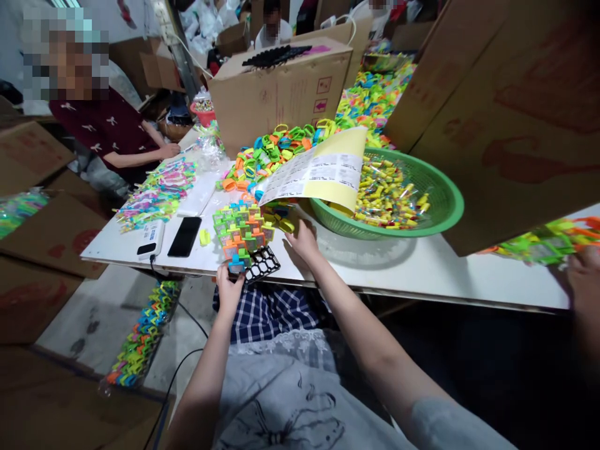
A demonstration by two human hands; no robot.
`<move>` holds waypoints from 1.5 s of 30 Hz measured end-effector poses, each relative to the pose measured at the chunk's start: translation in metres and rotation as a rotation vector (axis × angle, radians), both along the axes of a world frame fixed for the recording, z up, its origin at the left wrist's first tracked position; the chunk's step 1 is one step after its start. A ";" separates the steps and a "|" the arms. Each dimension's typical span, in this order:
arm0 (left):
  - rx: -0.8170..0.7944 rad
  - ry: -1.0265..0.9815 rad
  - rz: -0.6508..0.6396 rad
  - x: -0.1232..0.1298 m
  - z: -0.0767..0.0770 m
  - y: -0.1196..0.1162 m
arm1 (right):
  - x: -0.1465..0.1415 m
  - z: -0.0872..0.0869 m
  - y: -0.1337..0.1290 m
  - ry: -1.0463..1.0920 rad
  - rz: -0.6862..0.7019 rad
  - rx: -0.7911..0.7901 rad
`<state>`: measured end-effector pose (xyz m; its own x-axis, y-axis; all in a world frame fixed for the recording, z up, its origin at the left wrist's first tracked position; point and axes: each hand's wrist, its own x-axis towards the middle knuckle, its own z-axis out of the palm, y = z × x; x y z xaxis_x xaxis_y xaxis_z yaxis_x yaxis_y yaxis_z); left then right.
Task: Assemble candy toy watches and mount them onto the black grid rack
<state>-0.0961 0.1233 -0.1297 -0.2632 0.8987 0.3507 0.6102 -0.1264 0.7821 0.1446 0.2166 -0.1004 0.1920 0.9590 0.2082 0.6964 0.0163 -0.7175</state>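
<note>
A black plastic tray with a honeycomb of holes lies at the table's front edge. Rows of small coloured plastic pieces, orange, green, yellow and blue, stand upright in it. My left hand is closed at the tray's near left corner, its fingers on a blue piece. To the right of the tray, my right hand has its fingertips curled by yellow plastic loops; what they grip is unclear. A bent yellow-backed sheet of printed labels hangs over those loops and hides part of them.
A green basket of small wrapped yellow items stands right. Behind are a loose heap of plastic loops and a carton. A phone and power bank lie left. A co-worker sits far left; another person's hand is right.
</note>
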 end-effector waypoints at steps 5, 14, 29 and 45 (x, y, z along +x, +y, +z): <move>0.014 -0.029 0.043 -0.002 -0.003 0.012 | 0.001 -0.003 0.011 0.101 0.059 -0.121; 0.392 0.301 0.134 0.042 0.037 -0.057 | 0.047 0.024 -0.105 0.111 0.161 -0.017; -0.116 0.309 -0.317 0.047 0.050 -0.097 | -0.001 0.061 -0.162 0.617 0.747 -0.348; 0.219 0.361 -0.128 0.012 0.077 -0.069 | -0.044 0.011 -0.049 0.476 0.693 -0.089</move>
<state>-0.0836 0.0547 -0.0526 0.0197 0.8104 0.5855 0.8081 -0.3578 0.4680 0.1005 0.1678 -0.0894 -0.3977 0.9012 0.1724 0.1725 0.2579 -0.9506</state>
